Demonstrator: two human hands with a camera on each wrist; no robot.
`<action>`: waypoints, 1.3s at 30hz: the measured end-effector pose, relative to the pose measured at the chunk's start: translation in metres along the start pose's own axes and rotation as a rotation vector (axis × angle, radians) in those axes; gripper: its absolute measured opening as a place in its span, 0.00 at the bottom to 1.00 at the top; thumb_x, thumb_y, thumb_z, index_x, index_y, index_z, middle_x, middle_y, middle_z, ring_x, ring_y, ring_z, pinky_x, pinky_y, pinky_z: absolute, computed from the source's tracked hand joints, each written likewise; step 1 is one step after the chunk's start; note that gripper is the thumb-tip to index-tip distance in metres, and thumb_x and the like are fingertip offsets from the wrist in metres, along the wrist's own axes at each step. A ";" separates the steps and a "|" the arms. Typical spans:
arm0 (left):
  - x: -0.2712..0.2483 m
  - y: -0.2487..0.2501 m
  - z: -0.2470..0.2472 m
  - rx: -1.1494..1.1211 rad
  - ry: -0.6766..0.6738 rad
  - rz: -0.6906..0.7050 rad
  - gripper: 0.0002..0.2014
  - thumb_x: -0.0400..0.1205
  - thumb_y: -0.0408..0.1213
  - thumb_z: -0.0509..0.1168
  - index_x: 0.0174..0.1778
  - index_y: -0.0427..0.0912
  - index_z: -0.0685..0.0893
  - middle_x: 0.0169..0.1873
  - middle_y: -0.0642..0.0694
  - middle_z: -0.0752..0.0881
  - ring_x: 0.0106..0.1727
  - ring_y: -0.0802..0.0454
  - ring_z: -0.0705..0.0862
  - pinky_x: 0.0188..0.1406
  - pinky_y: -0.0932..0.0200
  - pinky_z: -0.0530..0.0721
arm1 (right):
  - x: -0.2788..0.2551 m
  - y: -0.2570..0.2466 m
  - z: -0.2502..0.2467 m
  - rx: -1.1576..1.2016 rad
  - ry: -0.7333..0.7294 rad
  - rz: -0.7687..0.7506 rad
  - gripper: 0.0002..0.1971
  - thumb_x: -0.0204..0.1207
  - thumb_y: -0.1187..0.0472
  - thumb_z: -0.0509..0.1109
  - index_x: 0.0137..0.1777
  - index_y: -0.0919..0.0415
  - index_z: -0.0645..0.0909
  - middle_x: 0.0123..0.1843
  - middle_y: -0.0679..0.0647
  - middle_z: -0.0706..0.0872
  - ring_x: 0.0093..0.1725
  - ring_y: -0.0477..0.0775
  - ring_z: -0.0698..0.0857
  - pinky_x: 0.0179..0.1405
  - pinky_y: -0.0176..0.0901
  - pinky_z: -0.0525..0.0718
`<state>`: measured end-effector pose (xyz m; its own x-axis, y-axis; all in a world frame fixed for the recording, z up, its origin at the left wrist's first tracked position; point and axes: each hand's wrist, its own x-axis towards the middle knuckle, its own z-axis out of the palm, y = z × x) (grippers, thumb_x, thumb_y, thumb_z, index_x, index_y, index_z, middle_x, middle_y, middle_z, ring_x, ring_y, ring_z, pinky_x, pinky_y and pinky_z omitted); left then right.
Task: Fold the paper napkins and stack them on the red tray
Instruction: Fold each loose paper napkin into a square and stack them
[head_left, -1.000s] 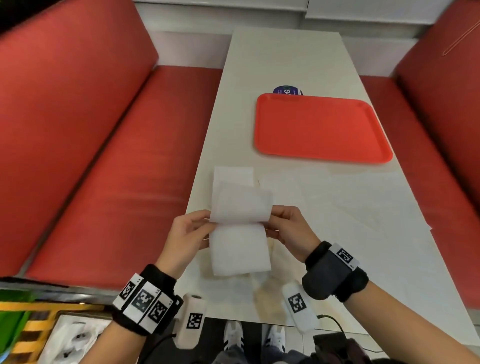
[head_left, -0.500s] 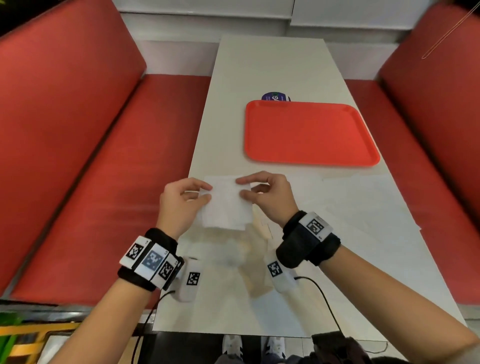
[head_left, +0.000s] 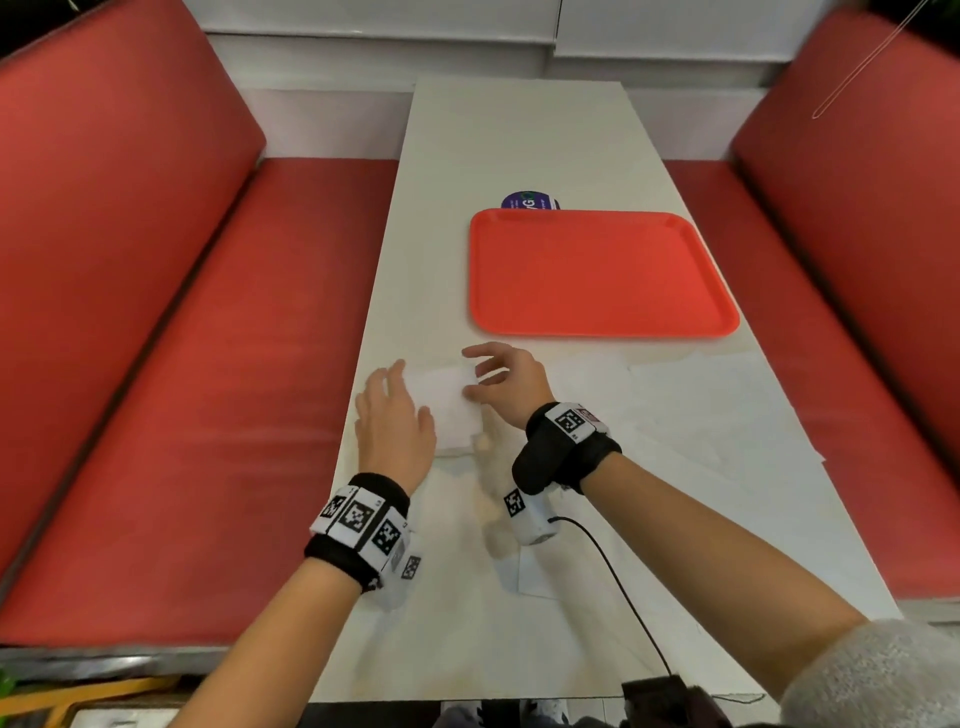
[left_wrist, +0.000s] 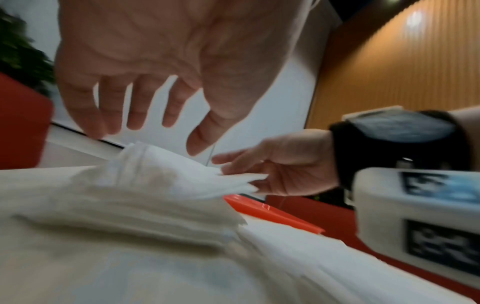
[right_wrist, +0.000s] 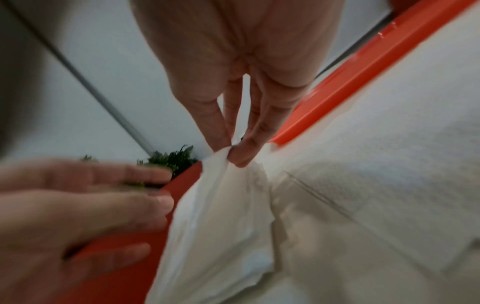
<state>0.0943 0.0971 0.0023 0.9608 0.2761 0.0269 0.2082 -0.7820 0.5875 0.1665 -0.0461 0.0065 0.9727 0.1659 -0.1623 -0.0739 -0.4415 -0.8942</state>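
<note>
A folded white napkin (head_left: 449, 408) lies near the table's left edge, in front of the red tray (head_left: 597, 275), which holds nothing. My right hand (head_left: 475, 374) pinches the napkin's right corner between thumb and fingers; the right wrist view shows this pinch (right_wrist: 233, 151) close up on the napkin (right_wrist: 221, 216). My left hand (head_left: 397, 400) is spread with straight fingers over the napkin's left side. In the left wrist view that hand (left_wrist: 182, 134) hovers just above the napkin (left_wrist: 166, 181); whether it touches is unclear. The tray's rim (left_wrist: 272, 214) shows behind.
Several unfolded white napkins (head_left: 727, 415) lie flat across the table's right half. A round purple item (head_left: 530, 200) pokes out behind the tray. Red bench seats (head_left: 208, 389) flank the table (head_left: 519, 145). A black cable (head_left: 623, 597) runs from my right wrist.
The napkin, held up and folded over between both hands, now lies flat farther forward on the table. My left hand has let go and spread out; my right still pinches the edge.
</note>
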 end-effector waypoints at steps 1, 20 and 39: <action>0.005 -0.004 0.000 -0.073 0.039 -0.044 0.28 0.82 0.31 0.62 0.79 0.37 0.64 0.74 0.34 0.70 0.74 0.35 0.68 0.72 0.44 0.68 | -0.001 0.001 -0.003 0.037 0.017 0.019 0.20 0.66 0.66 0.80 0.58 0.54 0.85 0.43 0.52 0.84 0.37 0.51 0.84 0.40 0.36 0.86; 0.004 -0.021 -0.014 -0.318 0.101 -0.189 0.06 0.80 0.28 0.67 0.49 0.34 0.88 0.41 0.40 0.88 0.50 0.40 0.85 0.55 0.59 0.78 | -0.013 0.006 0.022 0.243 0.136 0.207 0.06 0.65 0.72 0.78 0.39 0.63 0.86 0.28 0.54 0.85 0.27 0.52 0.87 0.48 0.54 0.91; 0.013 -0.010 0.026 0.512 -0.513 0.215 0.28 0.90 0.46 0.41 0.82 0.62 0.32 0.82 0.55 0.29 0.82 0.32 0.31 0.80 0.30 0.42 | 0.003 0.030 -0.033 -0.073 0.099 0.192 0.09 0.72 0.72 0.70 0.42 0.57 0.86 0.43 0.56 0.88 0.40 0.57 0.87 0.50 0.50 0.90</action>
<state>0.1094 0.0933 -0.0245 0.9285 -0.1089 -0.3550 -0.0548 -0.9857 0.1591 0.1743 -0.0884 -0.0070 0.9595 -0.0131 -0.2815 -0.2470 -0.5202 -0.8175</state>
